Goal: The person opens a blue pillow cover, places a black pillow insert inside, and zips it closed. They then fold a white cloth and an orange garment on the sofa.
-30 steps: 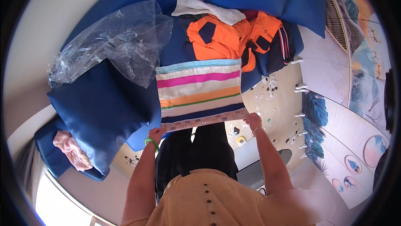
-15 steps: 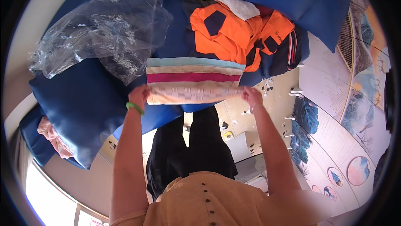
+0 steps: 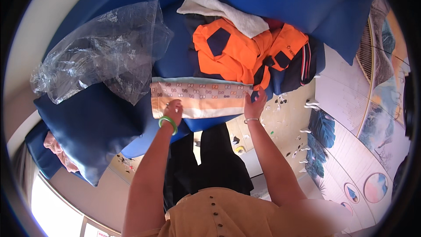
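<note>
A folded cloth [image 3: 202,99] lies on the blue sofa seat in front of me. It has a cream band with small bow-like motifs, a peach band along the near side and a strip of pale blue at the far edge. My left hand [image 3: 174,111] rests on its near left part, fingers loosely bent and apart, a green bangle on the wrist. At the right end of the cloth is my right hand [image 3: 255,102], thumb and fingers spread around the edge without a grip.
Beyond the cloth sits a heap of orange and dark clothing [image 3: 232,55] with a white towel [image 3: 223,11] on it. A clear plastic bag [image 3: 103,48] spreads at the left, above a blue cushion [image 3: 87,127]. Pink fabric [image 3: 59,151] lies at far left. Small scraps [image 3: 280,101] dot the floor.
The cloth has been folded over toward the far side, covering its magenta stripe. Both hands have let go of its ends; the left has moved inward onto it, the right slightly inward.
</note>
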Available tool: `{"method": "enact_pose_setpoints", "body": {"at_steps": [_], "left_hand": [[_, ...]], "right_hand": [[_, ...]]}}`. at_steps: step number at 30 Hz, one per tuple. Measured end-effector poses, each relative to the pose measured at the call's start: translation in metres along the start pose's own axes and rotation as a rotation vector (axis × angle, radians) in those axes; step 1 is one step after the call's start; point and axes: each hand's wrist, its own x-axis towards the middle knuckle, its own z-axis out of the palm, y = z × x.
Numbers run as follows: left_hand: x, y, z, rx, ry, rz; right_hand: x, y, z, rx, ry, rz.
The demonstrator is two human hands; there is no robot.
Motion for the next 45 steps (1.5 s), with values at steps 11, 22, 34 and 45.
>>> {"method": "enact_pose_setpoints", "body": {"at_steps": [11, 22, 34, 45], "left_hand": [[0.083, 0.189, 0.010, -0.111, -0.077, 0.212], [0.099, 0.279, -0.021, -1.325, -0.228, -0.305], [0.011, 0.253, -0.058, -1.534, -0.479, -0.246], [-0.180, 0.328, -0.121, -0.859, -0.814, 0.234]], "right_hand": [[0.179, -0.149, 0.024, -0.343, 0.000, -0.640], [0.119, -0.182, -0.015, 0.089, -0.632, -0.815], [-0.057, -0.141, -0.162, 0.793, -0.907, 0.374], [-0.111, -0.187, -0.226, 0.631, -0.330, -0.437]]}}
